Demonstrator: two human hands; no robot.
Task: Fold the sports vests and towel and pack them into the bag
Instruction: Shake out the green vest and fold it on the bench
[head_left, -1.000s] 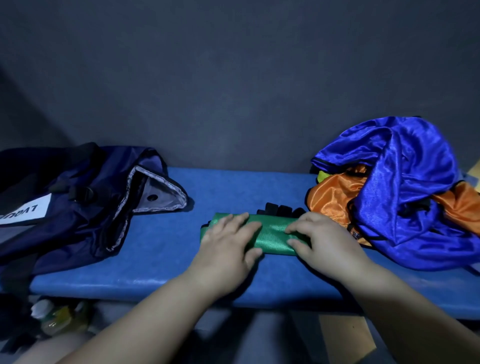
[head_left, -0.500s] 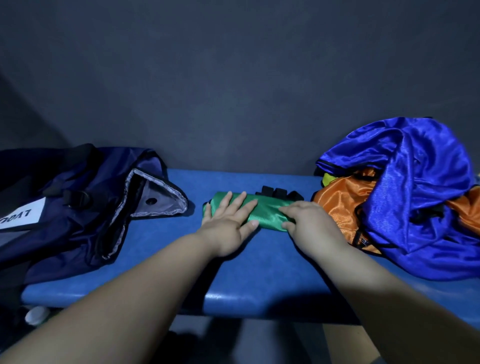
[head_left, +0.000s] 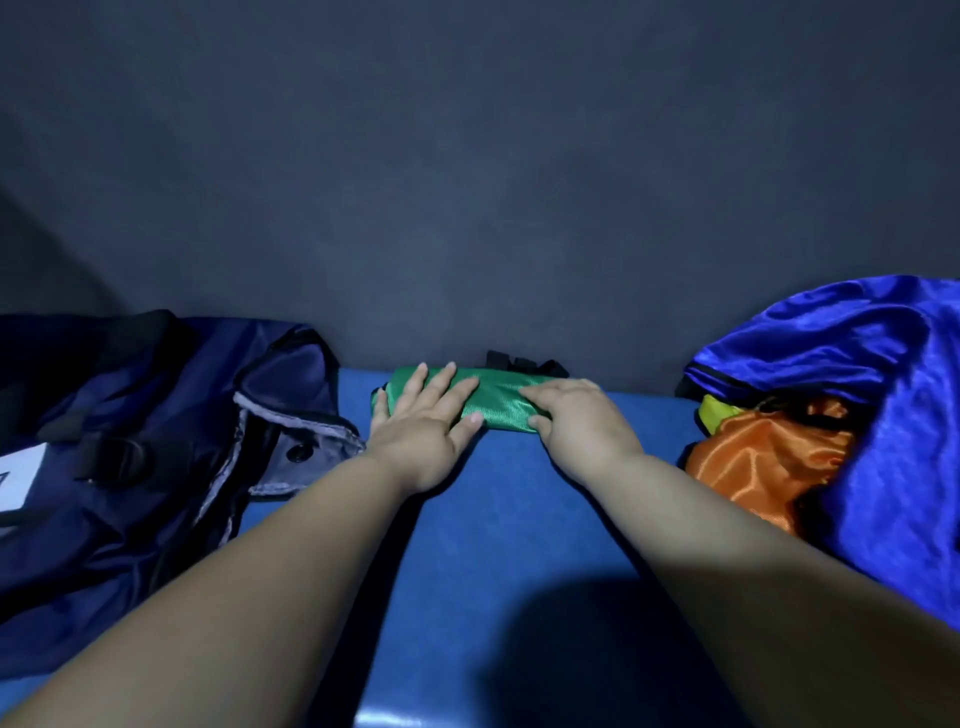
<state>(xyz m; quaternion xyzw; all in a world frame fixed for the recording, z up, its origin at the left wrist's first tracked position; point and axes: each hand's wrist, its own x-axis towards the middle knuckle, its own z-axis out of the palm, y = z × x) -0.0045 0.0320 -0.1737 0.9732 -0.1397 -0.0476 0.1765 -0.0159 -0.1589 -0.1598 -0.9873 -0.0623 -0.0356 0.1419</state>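
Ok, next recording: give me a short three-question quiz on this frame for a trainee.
1. True or false: the green vest lies inside the bag.
2. The left hand on the green vest is: A. flat, fingers straight; B. a fist; C. lifted clear of it.
3. Fill in: in the pile at right, the ___ vest lies over the orange vest.

Key: 1 false, it lies on the bench; 2 A; 3 blue vest.
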